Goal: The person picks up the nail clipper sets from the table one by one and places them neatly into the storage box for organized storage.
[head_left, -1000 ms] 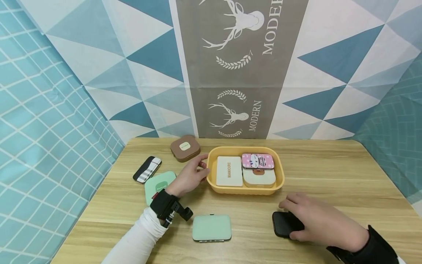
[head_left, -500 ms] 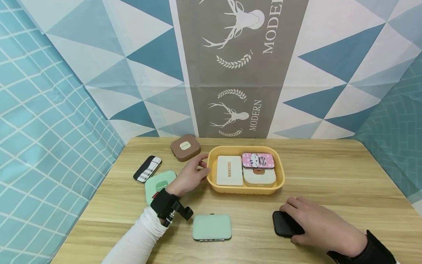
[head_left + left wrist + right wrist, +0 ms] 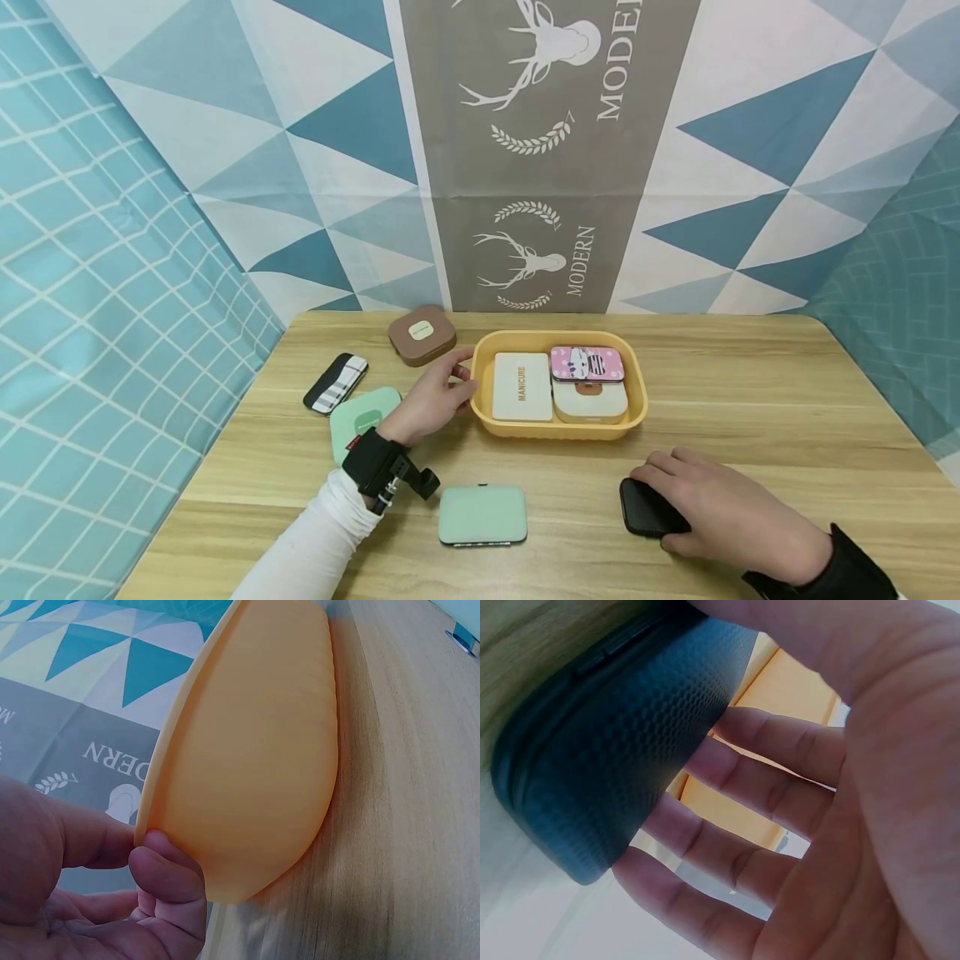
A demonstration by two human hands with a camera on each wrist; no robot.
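Observation:
My left hand (image 3: 435, 403) pinches the left end of a yellow plastic basket (image 3: 486, 425), thumb and finger on its rim in the left wrist view. Inside the basket lie a white box marked MANICURE (image 3: 522, 387), a cream case (image 3: 591, 404) and, overlapping that, a pink cartoon tin (image 3: 587, 364). At the right, my right hand (image 3: 716, 508) grips a black case (image 3: 651, 510) on the table. Up close, the black case (image 3: 622, 742) has a dimpled face, with the fingertips along one long edge and the thumb at the opposite side.
A pale green case (image 3: 482, 516) lies in front of the basket. Left of it are a brown case (image 3: 422, 337), a black-and-white plaid case (image 3: 336, 384) and a mint case (image 3: 365, 412), partly behind the left wrist. Patterned cloth (image 3: 525, 167) rises behind the wooden table (image 3: 757, 383).
My right hand has shifted slightly and its fingers have settled onto the edges of the black case. The left hand and the basket stay where they were.

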